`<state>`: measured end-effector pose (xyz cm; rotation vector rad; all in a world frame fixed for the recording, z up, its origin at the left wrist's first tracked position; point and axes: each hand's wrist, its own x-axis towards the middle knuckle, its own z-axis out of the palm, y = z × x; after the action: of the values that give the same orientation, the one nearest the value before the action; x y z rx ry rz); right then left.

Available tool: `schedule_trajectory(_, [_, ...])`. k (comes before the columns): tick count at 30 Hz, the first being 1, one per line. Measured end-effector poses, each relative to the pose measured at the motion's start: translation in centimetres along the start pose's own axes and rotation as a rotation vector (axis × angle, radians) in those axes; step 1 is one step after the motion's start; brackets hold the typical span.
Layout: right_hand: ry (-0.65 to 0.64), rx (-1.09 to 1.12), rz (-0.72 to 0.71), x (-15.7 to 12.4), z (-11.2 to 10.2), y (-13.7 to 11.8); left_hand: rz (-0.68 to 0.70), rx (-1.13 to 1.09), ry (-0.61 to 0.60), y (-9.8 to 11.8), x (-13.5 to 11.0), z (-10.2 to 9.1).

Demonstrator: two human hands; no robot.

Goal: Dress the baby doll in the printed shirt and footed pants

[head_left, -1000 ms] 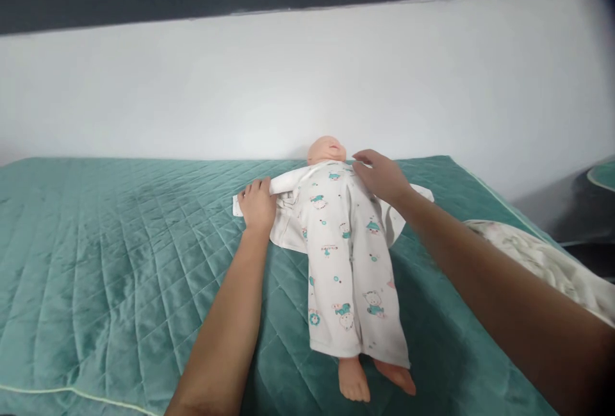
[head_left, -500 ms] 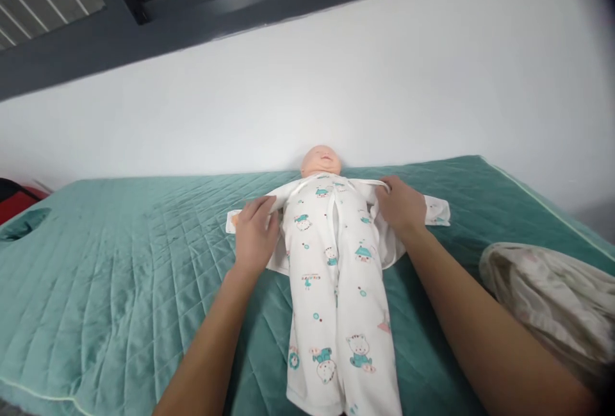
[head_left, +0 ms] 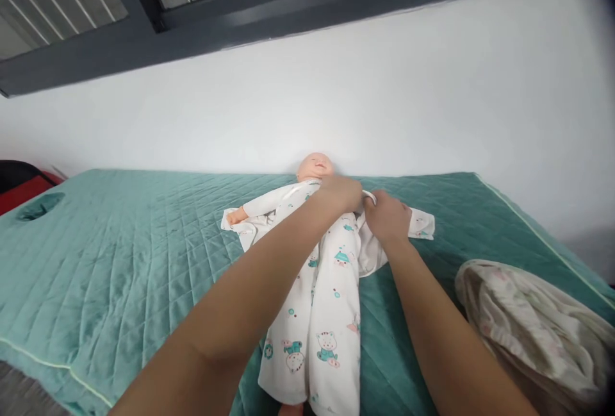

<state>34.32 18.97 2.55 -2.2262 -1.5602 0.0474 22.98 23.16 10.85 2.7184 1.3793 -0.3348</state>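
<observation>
A baby doll lies on its back, head toward the wall, in a white one-piece with teal and pink animal prints. Beneath it a white baby jacket is spread, its sleeves out to both sides. My left hand reaches across the doll's chest to the shoulder on the right, fingers closed; what they grip is hidden. My right hand pinches the jacket's edge beside it, close to the left fingertips. The doll's bare hand rests on the left jacket sleeve.
A green quilted cover spreads under everything, up to the white wall. Crumpled pale cloth lies at the right, near my right forearm. A red and black object stands at the far left. Above runs a dark window frame.
My left hand has left the sleeve on the left and crossed over the doll's chest to the right side. My right hand stays at the jacket's edge. The view has shifted a little.
</observation>
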Motion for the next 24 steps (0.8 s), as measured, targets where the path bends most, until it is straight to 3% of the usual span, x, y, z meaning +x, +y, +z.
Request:
schedule_trajectory(5, [-0.031, 0.071, 0.027, 0.3, -0.5, 0.4, -0.028, 0.058, 0.024, 1.0, 0.4, 0.0])
schedule_trajectory(10, [-0.046, 0.144, 0.183, 0.5, -1.1, 1.4, -0.063, 0.097, 0.003, 0.3, 0.0, -0.2])
schedule_trajectory(16, [-0.073, 0.181, 0.201, 0.4, -1.3, 1.5, 0.099, 0.17, 0.038, 1.8, 1.1, 1.7])
schedule_trajectory(20, [-0.079, 0.176, 0.199, 0.5, -1.3, 1.5, 0.112, 0.177, 0.003, 2.7, 2.2, 2.8])
schedule_trajectory(24, [-0.101, 0.183, 0.201, 0.7, -1.2, 1.6, 0.125, 0.194, 0.046, 2.2, 2.9, 3.4])
